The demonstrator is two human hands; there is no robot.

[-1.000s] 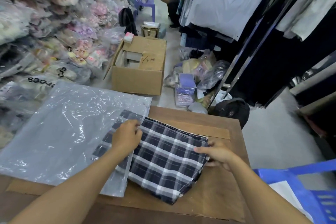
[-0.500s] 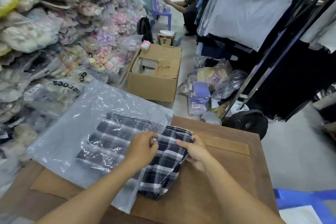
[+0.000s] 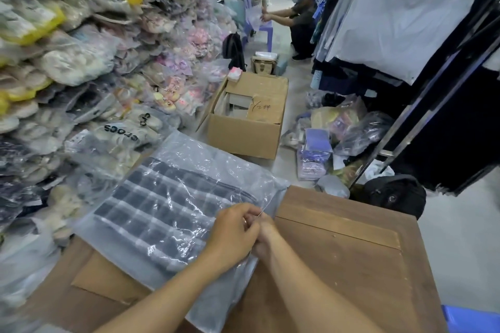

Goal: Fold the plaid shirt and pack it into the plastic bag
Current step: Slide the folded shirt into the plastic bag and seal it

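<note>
The folded dark blue and white plaid shirt (image 3: 162, 208) lies fully inside the clear plastic bag (image 3: 200, 165), which rests on the wooden table (image 3: 351, 251). At the bag's open right edge my left hand (image 3: 232, 235) pinches the plastic. Just right of it, partly hidden behind it, my right hand (image 3: 266, 232) grips the same edge. The two hands touch each other.
Heaps of bagged goods (image 3: 81, 62) pile up on the left. Beyond the table stands an open cardboard box (image 3: 243, 138) on the floor. Clothes racks (image 3: 405, 35) fill the right side. A person (image 3: 300, 19) crouches far back. A blue chair (image 3: 470, 322) is at bottom right.
The shirt has slid leftward all the way into the bag. Both hands have come together at the bag's opening.
</note>
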